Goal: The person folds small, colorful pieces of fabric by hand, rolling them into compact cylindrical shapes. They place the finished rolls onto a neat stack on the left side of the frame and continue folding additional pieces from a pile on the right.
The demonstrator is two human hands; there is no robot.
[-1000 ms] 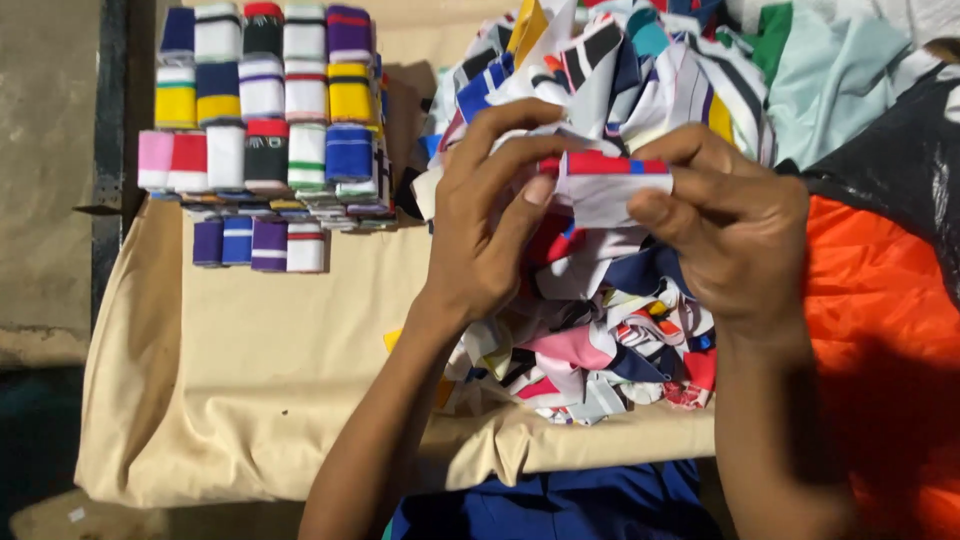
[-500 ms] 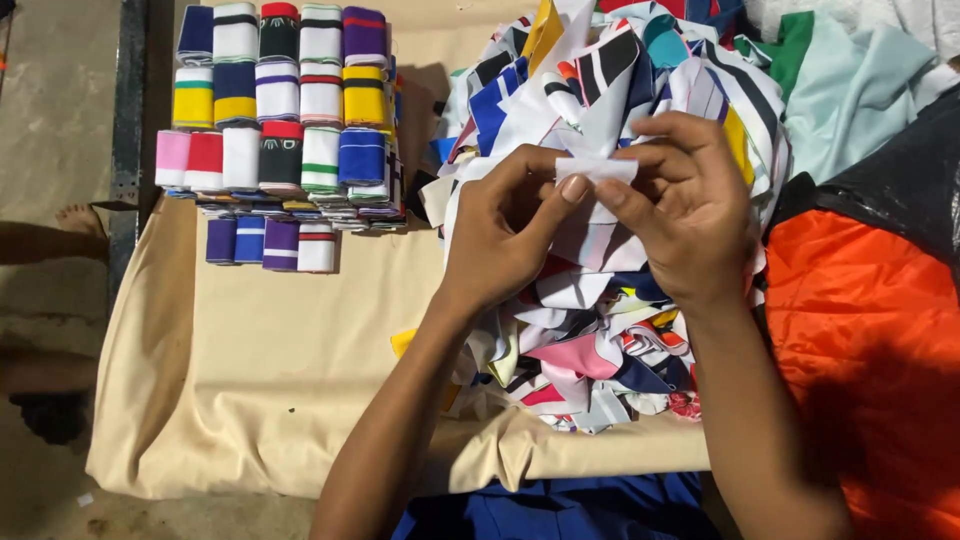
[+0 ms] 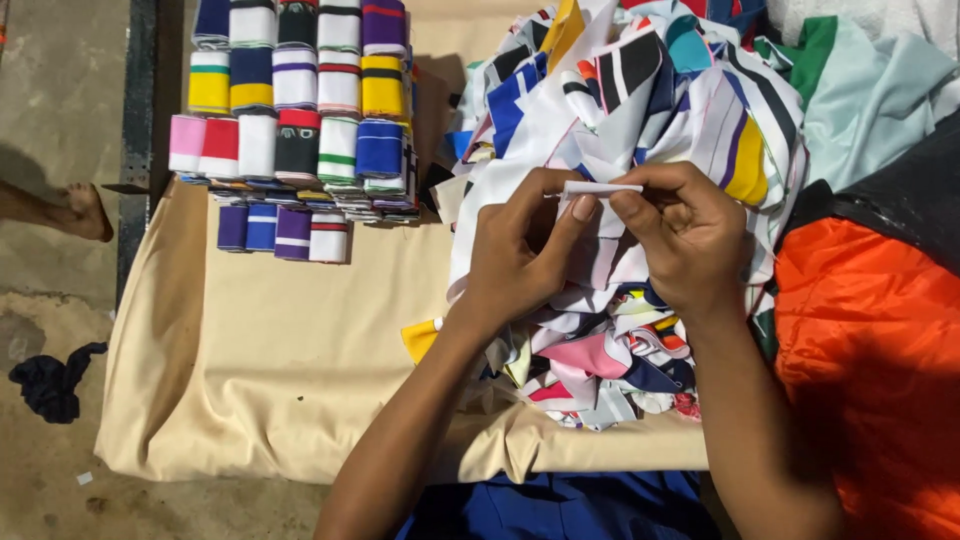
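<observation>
- Head view, item 1: my left hand [image 3: 520,250], fingers curled, thumb and forefinger pinching the left end of a narrow white fabric strip [image 3: 600,187].
- Item 2: my right hand [image 3: 690,235], fingers bent, pinching the same strip at its right end; the strip runs level between the two hands, held above the heap.
- Item 3: heap of loose fabric pieces [image 3: 640,110], striped and plain in white, blue, yellow, pink and teal, lying right under both hands and spreading toward the top of the view.
- Item 4: beige cloth [image 3: 270,360] covering the work surface, creased at its near edge.
- Item 5: rows of folded striped bands [image 3: 300,90], stacked side by side at the upper left of the cloth, well apart from my hands; a shorter row of four purple and white ones lies just below them.
- Item 6: orange fabric [image 3: 870,350] at the right, a dark piece touching its upper edge.
- Item 7: blue cloth [image 3: 560,505] at the bottom edge, between my forearms.
- Item 8: another person's bare foot [image 3: 85,212] on the floor at the far left; a dark rag [image 3: 50,380] lies nearer.
</observation>
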